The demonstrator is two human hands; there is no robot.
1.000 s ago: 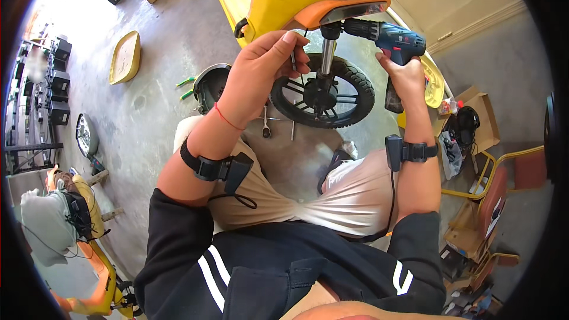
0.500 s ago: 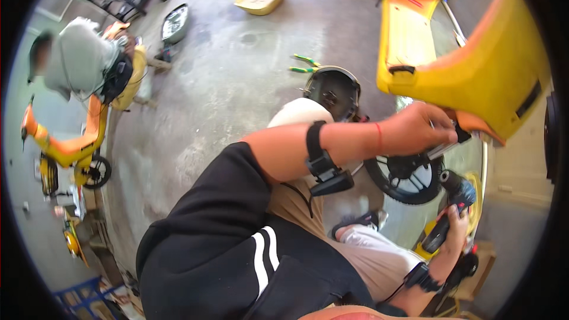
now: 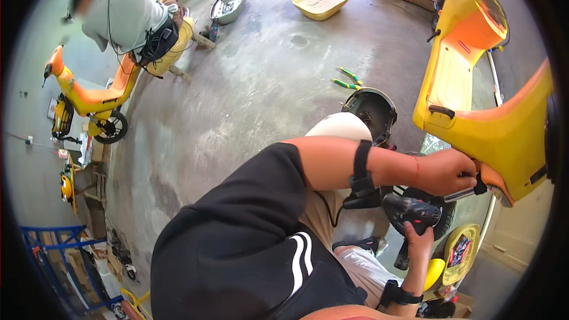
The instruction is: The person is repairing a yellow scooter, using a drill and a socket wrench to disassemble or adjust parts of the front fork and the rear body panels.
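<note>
Grey concrete workshop floor [image 3: 249, 101] spreading all around. Left hand [image 3: 446, 172] reaching across to the yellow and orange plastic scooter body [image 3: 486, 124], fingers curling closed around its lower edge, beside a thin metal rod [image 3: 459, 194]. Right hand [image 3: 419, 238] gripping the black cordless drill [image 3: 410, 210], fingers wrapping tightly on the handle, just below the left forearm. Green-handled pliers [image 3: 347, 80] lying on the floor.

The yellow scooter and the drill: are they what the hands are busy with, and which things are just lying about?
In use:
left hand gripping the yellow scooter
right hand holding the black drill

Lying about:
green-handled pliers
yellow tray
dark helmet
grey panel
</note>
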